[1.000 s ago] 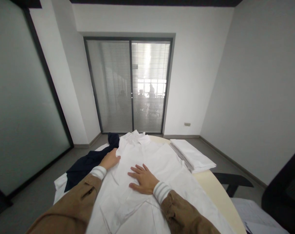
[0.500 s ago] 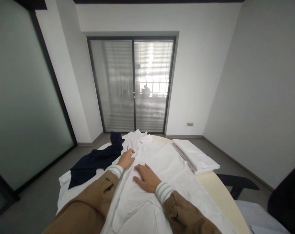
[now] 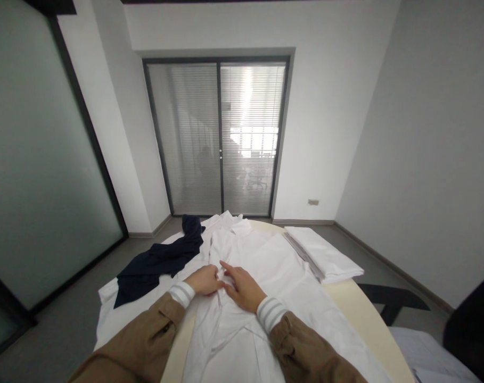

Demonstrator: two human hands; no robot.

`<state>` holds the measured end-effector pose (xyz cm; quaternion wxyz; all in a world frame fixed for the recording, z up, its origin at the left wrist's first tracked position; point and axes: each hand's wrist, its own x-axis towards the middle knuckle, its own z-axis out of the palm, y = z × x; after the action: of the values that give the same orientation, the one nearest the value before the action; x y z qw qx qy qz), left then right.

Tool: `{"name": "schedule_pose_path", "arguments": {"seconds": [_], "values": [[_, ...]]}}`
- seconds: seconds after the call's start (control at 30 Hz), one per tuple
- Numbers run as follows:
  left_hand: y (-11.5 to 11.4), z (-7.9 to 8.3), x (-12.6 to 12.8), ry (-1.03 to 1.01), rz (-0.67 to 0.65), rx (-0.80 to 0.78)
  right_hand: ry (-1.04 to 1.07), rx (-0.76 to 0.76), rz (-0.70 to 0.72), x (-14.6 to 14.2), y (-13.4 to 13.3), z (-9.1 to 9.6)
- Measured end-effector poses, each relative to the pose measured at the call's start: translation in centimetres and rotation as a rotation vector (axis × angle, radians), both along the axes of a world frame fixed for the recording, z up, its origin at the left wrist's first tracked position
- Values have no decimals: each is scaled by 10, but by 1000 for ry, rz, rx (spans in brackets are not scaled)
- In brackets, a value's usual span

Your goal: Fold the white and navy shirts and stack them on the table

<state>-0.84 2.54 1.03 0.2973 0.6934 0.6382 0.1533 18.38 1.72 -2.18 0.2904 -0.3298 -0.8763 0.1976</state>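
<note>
A white shirt (image 3: 265,266) lies spread over the table, its collar end away from me and creases running down its middle. My left hand (image 3: 205,279) is closed on the shirt's fabric near the middle, fingers curled under and partly hidden. Right beside it, my right hand (image 3: 244,287) rests on the shirt with thumb and fingers apart; its thumb is close to the left fingertips. A dark navy garment (image 3: 162,263) lies crumpled to the left, on top of more white cloth (image 3: 108,300).
A folded stack of white cloth (image 3: 325,255) sits at the right edge of the round, cream table (image 3: 353,306). Beyond that edge are a black chair armrest (image 3: 393,297) and a pale, paper-like surface (image 3: 425,351). A glass door with blinds (image 3: 221,138) stands behind the table.
My left hand has come back toward me and closed on the fabric beside my right hand. The shirt's left part has shifted right, baring table at the front. The right hand has barely moved.
</note>
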Motion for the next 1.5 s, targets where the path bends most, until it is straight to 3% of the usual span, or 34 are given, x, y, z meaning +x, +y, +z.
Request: {"name": "schedule_pose_path", "arguments": {"seconds": [0.27, 0.53, 0.67, 0.8, 0.87, 1.03, 1.13, 1.23, 1.3, 1.5], "values": [[0, -28, 19, -348, -64, -115, 56, -52, -151, -1, 9, -13], [-10, -41, 0, -541, -187, -105, 62, -65, -194, -3, 10, -9], [-12, -39, -4, -456, -230, 22, 95, -35, -197, -5, 10, -9], [-11, -40, -11, -263, -136, 392, 205, -117, -285, -7, 17, -15], [-10, -44, -15, -174, -162, 521, 231, -145, -324, -7, 20, -18], [-13, -55, -19, -29, -285, 492, 99, -76, -330, -4, 17, -9], [-15, -56, -18, 28, -293, 473, -36, 22, -244, 2, 5, 12], [-14, -55, -18, 59, -306, 460, -213, 58, 101, 15, -14, 34], [-13, -56, -18, 68, -308, 470, -290, 70, 259, 24, -28, 42], [-14, -59, -20, 63, -298, 491, -354, 158, 208, 33, -59, 38]]}}
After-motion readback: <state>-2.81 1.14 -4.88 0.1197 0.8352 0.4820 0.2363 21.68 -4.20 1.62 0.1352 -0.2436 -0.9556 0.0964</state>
